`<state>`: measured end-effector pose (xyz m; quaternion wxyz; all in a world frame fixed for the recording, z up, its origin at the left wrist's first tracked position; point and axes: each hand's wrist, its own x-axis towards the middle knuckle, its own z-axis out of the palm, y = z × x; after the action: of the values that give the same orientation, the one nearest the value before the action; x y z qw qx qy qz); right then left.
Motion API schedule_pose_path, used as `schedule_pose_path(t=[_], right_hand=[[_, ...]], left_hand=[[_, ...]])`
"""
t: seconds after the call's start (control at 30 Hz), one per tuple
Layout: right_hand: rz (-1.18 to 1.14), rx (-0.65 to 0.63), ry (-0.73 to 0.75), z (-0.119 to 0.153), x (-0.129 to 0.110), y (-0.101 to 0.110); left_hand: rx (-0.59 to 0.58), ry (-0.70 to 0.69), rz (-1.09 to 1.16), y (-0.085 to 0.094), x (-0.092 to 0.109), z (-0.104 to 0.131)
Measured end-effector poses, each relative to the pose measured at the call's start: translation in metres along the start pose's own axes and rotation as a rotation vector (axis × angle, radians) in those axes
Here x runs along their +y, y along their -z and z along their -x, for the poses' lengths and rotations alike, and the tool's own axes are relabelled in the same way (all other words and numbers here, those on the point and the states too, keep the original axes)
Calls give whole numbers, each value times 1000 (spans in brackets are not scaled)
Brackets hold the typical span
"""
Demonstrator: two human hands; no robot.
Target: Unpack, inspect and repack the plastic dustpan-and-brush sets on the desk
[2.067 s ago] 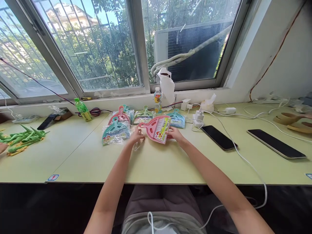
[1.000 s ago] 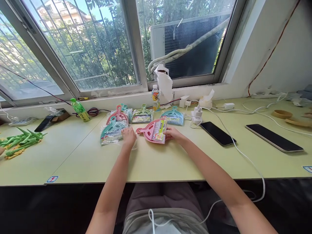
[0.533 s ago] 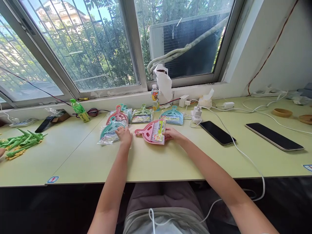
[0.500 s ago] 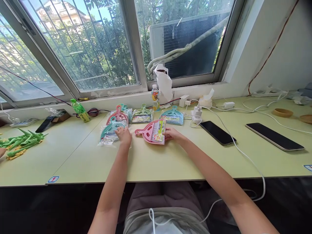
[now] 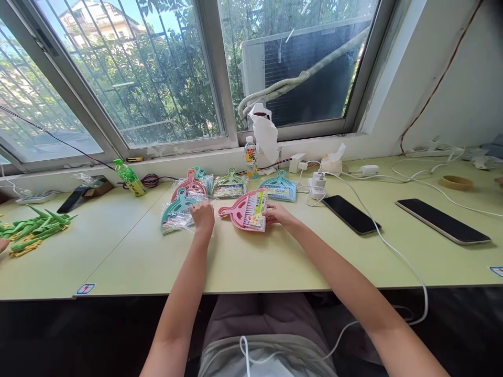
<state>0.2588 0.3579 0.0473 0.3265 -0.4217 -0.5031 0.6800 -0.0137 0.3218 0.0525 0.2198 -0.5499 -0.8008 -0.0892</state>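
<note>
My right hand (image 5: 276, 214) grips the bristle end of a pink dustpan and brush set (image 5: 240, 211), which has a yellow-green label card and lies with its handle to the left. My left hand (image 5: 203, 214) is closed on a clear plastic bag (image 5: 189, 221), crumpled beside its fingers. The bag partly covers a teal dustpan set (image 5: 173, 212) to the left of that hand. Behind it lies a wrapped red-pink dustpan set (image 5: 191, 182). Farther back are a green dustpan set (image 5: 230, 184) and a blue dustpan set (image 5: 279, 186).
Two bottles, one green (image 5: 129, 178) and one with an orange label (image 5: 250, 158), stand near the window. A phone (image 5: 351, 213), a tablet-like device (image 5: 442, 221) and white cables lie rightward. Green artificial leaves (image 5: 35, 229) and part of another person's hand (image 5: 3, 244) are at left.
My left hand has closed and shifted slightly right, drawing the clear bag off the front of the teal set. My right hand and the pink set have barely moved. Fingertips appear at the far right edge.
</note>
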Motion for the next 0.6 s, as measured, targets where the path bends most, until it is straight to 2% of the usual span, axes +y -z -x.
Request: schedule_pose_path(t=[0.23,0.4,0.6], right_hand=[[-14,-18,106,-3,0,-1],[-7,-28,124,-6,2,3],[-14,47,176,-7,4,5]], left_hand=[[90,-76,58,0,6,-1],[133,-87,115,2,7,-1],[164,-70,156,4,5,-1]])
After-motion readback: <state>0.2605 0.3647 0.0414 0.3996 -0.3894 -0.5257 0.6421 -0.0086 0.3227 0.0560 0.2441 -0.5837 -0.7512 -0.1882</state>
